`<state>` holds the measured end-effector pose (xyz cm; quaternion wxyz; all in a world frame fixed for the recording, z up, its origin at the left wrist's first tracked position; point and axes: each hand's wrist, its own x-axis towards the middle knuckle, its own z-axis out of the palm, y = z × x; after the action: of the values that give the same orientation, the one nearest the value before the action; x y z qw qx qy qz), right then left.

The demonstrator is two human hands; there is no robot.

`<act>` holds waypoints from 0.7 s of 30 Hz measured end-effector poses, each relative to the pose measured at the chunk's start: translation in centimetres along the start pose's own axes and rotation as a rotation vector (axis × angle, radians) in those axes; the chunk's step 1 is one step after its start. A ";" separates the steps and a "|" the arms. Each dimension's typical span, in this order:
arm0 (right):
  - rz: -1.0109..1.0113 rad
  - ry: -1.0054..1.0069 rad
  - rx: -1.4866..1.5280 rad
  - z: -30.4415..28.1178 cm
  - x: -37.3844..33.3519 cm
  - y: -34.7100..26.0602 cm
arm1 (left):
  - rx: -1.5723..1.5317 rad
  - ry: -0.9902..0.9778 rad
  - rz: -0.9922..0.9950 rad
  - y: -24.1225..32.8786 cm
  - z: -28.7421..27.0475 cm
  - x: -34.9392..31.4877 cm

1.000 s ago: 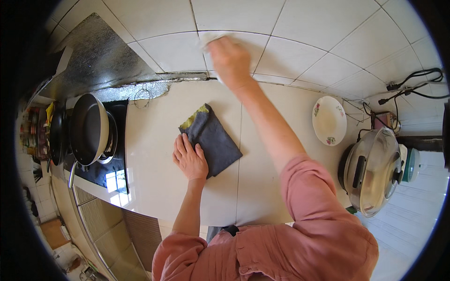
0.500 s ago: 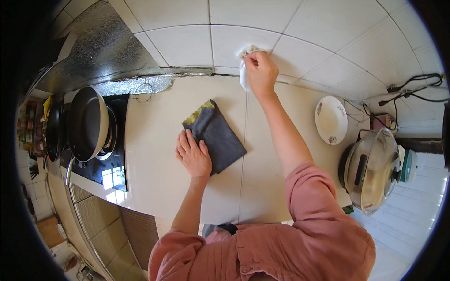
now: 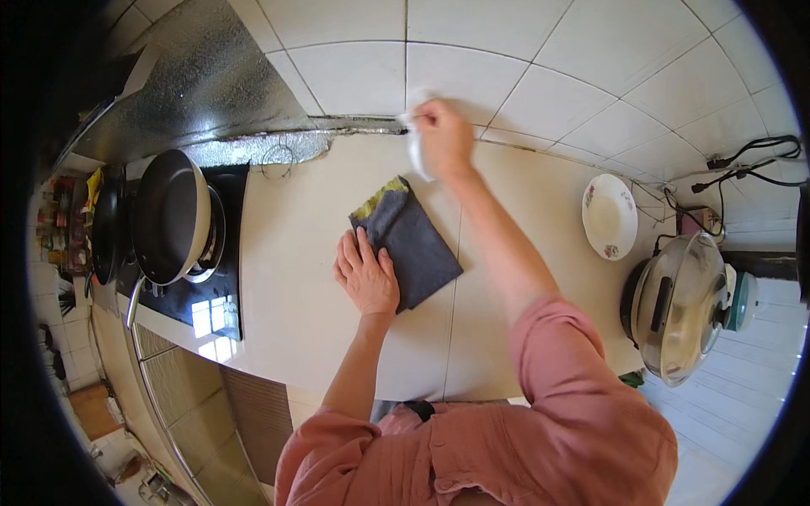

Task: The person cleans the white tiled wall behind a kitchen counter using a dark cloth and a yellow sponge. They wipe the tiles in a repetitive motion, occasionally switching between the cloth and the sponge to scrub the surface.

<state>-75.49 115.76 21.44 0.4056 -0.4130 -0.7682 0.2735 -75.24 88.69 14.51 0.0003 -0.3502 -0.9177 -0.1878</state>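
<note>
My right hand is closed on a crumpled white cloth at the back of the counter, close to the foot of the tiled wall. Both are smeared by motion, and part of the cloth is hidden behind the fingers. My left hand lies flat, fingers stretched out, at the left edge of a dark grey cloth. That cloth is folded on the pale counter, its far corner turned up to show a yellow-green side.
A frying pan stands on the black glass hob at left. To the right are a flowered white dish and a large pot with a glass lid. Black cables hang along the right wall.
My right hand has moved left and slightly down along the base of the wall with the white cloth. The whole view has shifted slightly; my left hand remains at the grey cloth.
</note>
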 end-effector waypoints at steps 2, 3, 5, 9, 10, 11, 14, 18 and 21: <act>0.059 0.042 0.051 -4.8 -1.0 1.9 | -0.012 0.017 -0.020 -0.4 0.0 -0.8; 0.060 0.075 0.064 -7.8 -1.0 3.3 | -0.035 0.025 -0.026 -0.3 -0.1 -0.7; 0.080 0.121 -0.036 -13.3 -1.0 5.4 | -0.072 0.040 -0.037 -0.1 -0.4 -0.9; 0.071 -0.025 -0.511 -18.7 -4.0 5.5 | -0.131 0.065 -0.005 -0.3 -1.0 -1.1; 0.017 0.002 -0.563 -18.9 -4.7 5.1 | -0.145 0.076 0.000 -0.3 -0.9 -0.8; 0.059 -0.021 -0.466 -18.9 -5.9 4.9 | -0.160 0.082 0.010 -0.3 -0.8 -0.7; 0.171 -0.179 -0.182 -17.3 -10.8 4.5 | -0.214 0.145 0.027 -0.7 -1.0 -0.8; 0.148 -0.465 0.083 -14.5 -16.8 0.2 | -0.350 0.283 0.229 1.2 -3.8 -1.1; 0.120 -0.504 0.327 -14.6 -16.2 -4.8 | -0.661 0.074 0.462 5.2 -9.4 -0.9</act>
<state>-59.74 100.66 26.22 0.2465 -0.3061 -0.7648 0.5106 -72.40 88.42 24.92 -0.0370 -0.5217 -0.7043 -0.4800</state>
